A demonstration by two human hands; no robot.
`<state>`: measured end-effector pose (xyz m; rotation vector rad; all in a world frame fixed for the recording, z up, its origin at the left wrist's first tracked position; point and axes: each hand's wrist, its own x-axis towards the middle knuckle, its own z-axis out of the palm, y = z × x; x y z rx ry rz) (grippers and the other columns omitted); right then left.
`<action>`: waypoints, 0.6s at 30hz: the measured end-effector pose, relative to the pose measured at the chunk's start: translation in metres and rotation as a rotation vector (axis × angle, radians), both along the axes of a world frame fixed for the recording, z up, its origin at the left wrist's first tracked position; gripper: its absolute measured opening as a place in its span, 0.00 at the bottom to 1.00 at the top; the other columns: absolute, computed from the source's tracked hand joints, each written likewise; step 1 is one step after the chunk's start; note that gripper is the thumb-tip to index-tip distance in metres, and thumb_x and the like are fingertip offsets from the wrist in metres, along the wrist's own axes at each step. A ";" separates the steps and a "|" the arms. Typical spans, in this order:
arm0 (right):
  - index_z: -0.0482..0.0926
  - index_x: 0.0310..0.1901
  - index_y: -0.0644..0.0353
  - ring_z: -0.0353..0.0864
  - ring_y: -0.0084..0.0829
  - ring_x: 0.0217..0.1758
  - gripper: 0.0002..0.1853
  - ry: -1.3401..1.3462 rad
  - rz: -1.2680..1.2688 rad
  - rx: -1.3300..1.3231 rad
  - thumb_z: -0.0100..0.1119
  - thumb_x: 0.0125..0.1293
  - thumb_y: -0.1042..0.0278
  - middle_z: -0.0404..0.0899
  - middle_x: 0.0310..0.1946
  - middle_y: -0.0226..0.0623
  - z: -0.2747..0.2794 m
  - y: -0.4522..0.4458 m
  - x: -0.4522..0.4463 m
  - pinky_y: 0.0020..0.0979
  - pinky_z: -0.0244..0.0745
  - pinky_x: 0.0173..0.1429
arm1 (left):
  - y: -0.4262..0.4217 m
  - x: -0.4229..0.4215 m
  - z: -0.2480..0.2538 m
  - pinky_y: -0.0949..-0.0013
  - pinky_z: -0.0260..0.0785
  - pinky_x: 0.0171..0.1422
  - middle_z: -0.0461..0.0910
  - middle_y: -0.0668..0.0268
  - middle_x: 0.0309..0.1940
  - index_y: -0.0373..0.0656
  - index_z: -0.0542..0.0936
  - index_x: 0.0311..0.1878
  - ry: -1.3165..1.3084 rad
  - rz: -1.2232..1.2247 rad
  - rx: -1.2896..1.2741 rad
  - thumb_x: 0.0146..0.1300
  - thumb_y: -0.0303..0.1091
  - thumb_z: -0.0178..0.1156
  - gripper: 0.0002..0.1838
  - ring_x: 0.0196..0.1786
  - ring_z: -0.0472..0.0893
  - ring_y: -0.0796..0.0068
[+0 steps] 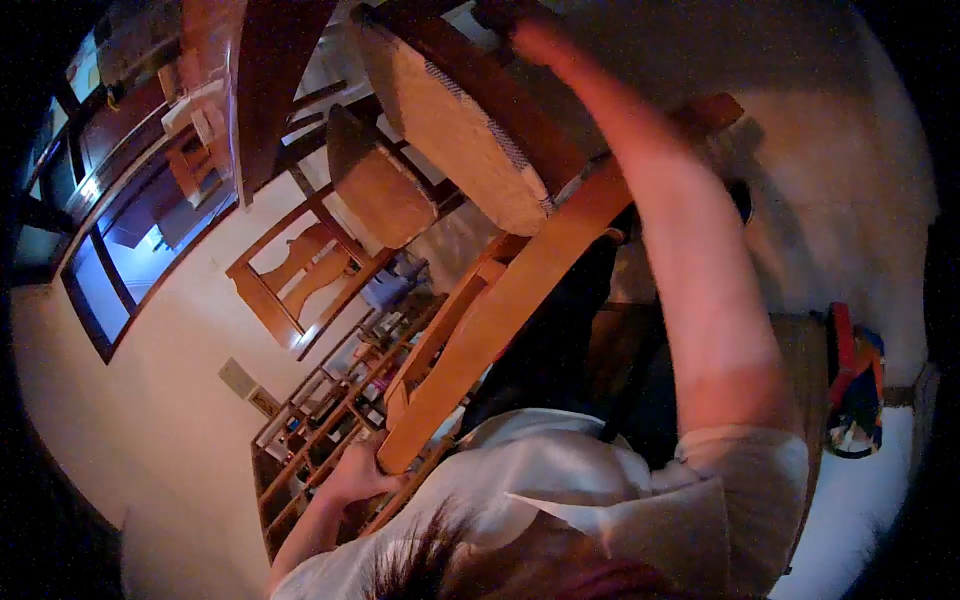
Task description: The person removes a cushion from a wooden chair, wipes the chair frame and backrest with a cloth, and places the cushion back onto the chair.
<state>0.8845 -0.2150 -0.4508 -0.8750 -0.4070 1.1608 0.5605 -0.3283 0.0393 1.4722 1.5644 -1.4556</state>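
A wooden chair (520,290) lies tilted across my lap, its long orange-brown post running from lower left to upper right. My left hand (358,474) is closed around the lower end of that post. Beyond the post is a seat (450,120) with a tan underside and a checked fabric edge; whether it belongs to the same chair I cannot tell. My right arm stretches up past the seat. At its end, my right hand (530,38) is closed by something dark at the top edge, too dim and cut off to name.
A second seat (380,185) and a carved wooden chair back (300,275) stand farther off. A rack of shelves (330,415) holds small items beside a blue-purple object (392,284). On the right is a red and dark item (855,390).
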 end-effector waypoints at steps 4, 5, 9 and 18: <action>0.67 0.59 0.44 0.67 0.49 0.58 0.24 -1.050 0.285 -0.299 0.52 0.59 0.66 0.67 0.55 0.49 -0.041 -0.036 -0.019 0.37 0.66 0.59 | 0.001 0.018 -0.006 0.63 0.71 0.42 0.79 0.51 0.32 0.35 0.73 0.47 -0.006 -0.118 -0.055 0.37 0.51 0.67 0.36 0.35 0.80 0.57; 0.67 0.59 0.44 0.67 0.49 0.58 0.24 -1.061 0.293 -0.303 0.52 0.59 0.66 0.67 0.55 0.49 -0.020 -0.058 -0.018 0.37 0.66 0.59 | 0.003 0.018 -0.008 0.63 0.71 0.42 0.79 0.51 0.32 0.35 0.73 0.47 -0.018 -0.112 -0.061 0.37 0.51 0.67 0.36 0.35 0.80 0.57; 0.65 0.59 0.34 0.68 0.50 0.56 0.32 -0.592 0.139 -0.344 0.53 0.53 0.78 0.61 0.58 0.48 -0.008 -0.145 -0.039 0.39 0.69 0.56 | 0.002 0.008 -0.006 0.61 0.71 0.38 0.78 0.50 0.27 0.35 0.72 0.47 0.009 -0.140 -0.072 0.38 0.54 0.66 0.37 0.31 0.80 0.55; 0.66 0.57 0.36 0.70 0.49 0.53 0.32 -0.821 0.219 -0.528 0.56 0.50 0.77 0.62 0.55 0.49 -0.011 -0.162 -0.043 0.41 0.71 0.50 | -0.002 0.017 -0.005 0.61 0.70 0.39 0.78 0.48 0.29 0.34 0.72 0.46 -0.097 -0.171 -0.066 0.37 0.51 0.66 0.36 0.33 0.80 0.55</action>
